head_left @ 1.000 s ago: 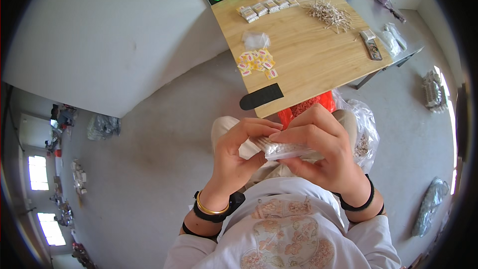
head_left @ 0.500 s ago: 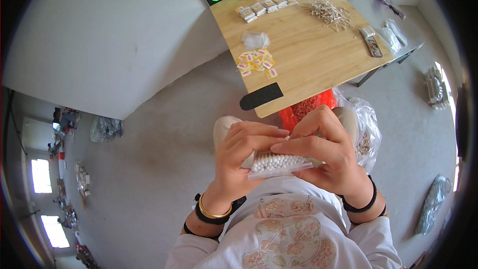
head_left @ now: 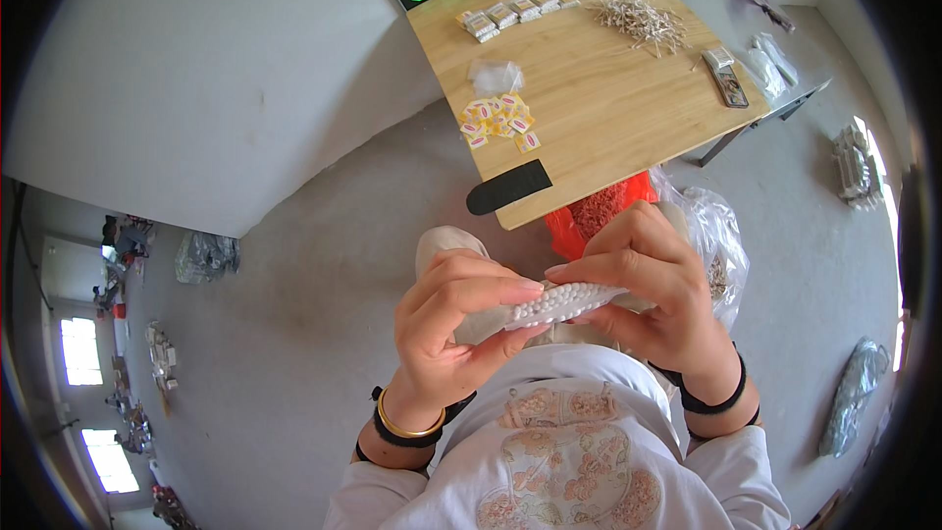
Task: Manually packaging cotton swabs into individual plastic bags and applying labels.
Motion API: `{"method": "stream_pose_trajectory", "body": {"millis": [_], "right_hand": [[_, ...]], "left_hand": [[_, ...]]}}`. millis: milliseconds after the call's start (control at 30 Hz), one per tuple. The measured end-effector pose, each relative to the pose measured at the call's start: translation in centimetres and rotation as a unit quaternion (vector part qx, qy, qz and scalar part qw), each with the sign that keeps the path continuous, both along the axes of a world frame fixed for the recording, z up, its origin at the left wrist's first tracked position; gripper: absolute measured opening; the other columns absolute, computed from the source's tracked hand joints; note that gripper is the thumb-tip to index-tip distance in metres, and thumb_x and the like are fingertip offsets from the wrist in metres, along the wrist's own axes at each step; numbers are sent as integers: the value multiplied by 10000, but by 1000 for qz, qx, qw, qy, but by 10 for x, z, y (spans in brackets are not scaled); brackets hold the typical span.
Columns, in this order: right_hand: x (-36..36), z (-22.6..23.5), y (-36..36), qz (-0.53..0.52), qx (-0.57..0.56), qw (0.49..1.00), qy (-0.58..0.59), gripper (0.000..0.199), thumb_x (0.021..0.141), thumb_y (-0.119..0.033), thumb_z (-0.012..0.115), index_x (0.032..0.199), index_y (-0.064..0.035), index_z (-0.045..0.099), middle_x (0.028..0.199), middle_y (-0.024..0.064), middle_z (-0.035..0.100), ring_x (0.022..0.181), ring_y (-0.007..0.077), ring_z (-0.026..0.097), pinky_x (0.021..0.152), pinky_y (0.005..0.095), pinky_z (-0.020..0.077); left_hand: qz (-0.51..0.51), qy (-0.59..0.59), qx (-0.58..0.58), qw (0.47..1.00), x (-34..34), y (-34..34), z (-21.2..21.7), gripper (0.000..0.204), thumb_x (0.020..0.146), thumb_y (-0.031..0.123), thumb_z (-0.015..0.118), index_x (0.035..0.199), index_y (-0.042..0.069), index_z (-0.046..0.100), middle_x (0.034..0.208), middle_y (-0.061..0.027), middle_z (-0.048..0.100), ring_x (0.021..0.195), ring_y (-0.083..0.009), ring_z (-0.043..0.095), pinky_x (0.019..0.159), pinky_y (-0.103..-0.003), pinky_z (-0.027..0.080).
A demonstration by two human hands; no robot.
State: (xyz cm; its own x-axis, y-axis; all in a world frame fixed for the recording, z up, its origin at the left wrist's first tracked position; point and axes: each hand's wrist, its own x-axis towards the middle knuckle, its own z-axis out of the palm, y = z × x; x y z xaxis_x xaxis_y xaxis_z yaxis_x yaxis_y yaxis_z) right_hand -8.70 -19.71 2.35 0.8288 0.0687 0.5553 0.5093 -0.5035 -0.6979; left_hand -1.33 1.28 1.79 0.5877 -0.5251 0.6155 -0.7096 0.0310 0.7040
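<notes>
Over my lap I hold a small clear bag of cotton swabs [head_left: 569, 303] between both hands, its rows of white tips turned up toward me. My left hand [head_left: 453, 319] pinches the left end, fingers above and thumb below. At the other end, my right hand [head_left: 655, 294] grips the bag the same way, its thumb partly underneath. The swab sticks are mostly hidden by the fingers. Beyond my hands, on the wooden table [head_left: 599, 128], lie a heap of loose cotton swabs [head_left: 643, 23], a row of filled swab packs [head_left: 525, 8] and small yellow-and-white cards [head_left: 498, 118].
Clear empty bags [head_left: 497, 77] lie by the cards. A phone [head_left: 728, 86] is near the table's right edge, a black strip [head_left: 510, 186] at its near left corner. Below the table stand a red bag [head_left: 597, 216] and a clear plastic bag [head_left: 714, 240].
The bag has tilted so its swab tips face up more, and its flat flap is less visible. My left hand has shifted left, its thumb now showing beneath the bag.
</notes>
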Motion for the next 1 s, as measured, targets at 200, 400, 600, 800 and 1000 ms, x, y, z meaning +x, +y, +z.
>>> {"method": "stream_pose_trajectory", "body": {"millis": [200, 400, 600, 800, 1000], "right_hand": [[0, -6, -3, 64, 147, 981, 106, 281, 802, -141, 817, 1042, -24, 729, 905, 70, 637, 863, 229, 595, 762, 332, 473], [3, -13, -2, 80, 230, 953, 179, 239, 857, -117, 785, 1018, 23, 678, 910, 69, 642, 879, 172, 612, 824, 301, 476], [4, -17, 2, 97, 306, 923, 212, 213, 888, -105, 763, 1020, 32, 667, 938, 39, 653, 923, 108, 593, 855, 282, 473], [5, -18, 3, 102, 322, 910, 241, 228, 903, -111, 752, 1052, 37, 663, 980, 26, 664, 962, 90, 589, 886, 274, 474], [5, -23, 5, 109, 358, 890, 259, 263, 908, -113, 749, 1098, 44, 658, 1025, 30, 671, 980, 86, 589, 914, 273, 475]], "left_hand": [[-22, 153, -28, 988, -8, 1, 1, 306, 748, 7, 852, 1005, 25, 687, 944, -71, 721, 842, -156, 667, 774, -276, 510], [-30, 297, -94, 950, -9, 0, -5, 331, 807, 26, 825, 1083, -2, 646, 995, -57, 676, 902, -124, 653, 828, -266, 517], [-24, 350, -94, 932, -8, -1, -9, 335, 820, 43, 817, 1087, 1, 619, 1001, -55, 664, 910, -118, 654, 855, -265, 521], [-44, 395, -105, 911, -7, 2, -12, 332, 824, 38, 814, 1085, 7, 612, 1011, -53, 667, 923, -116, 656, 858, -268, 521], [-44, 410, -111, 904, -8, 1, -12, 323, 824, 36, 815, 1077, 9, 616, 1005, -50, 669, 923, -112, 655, 858, -267, 521]]}}
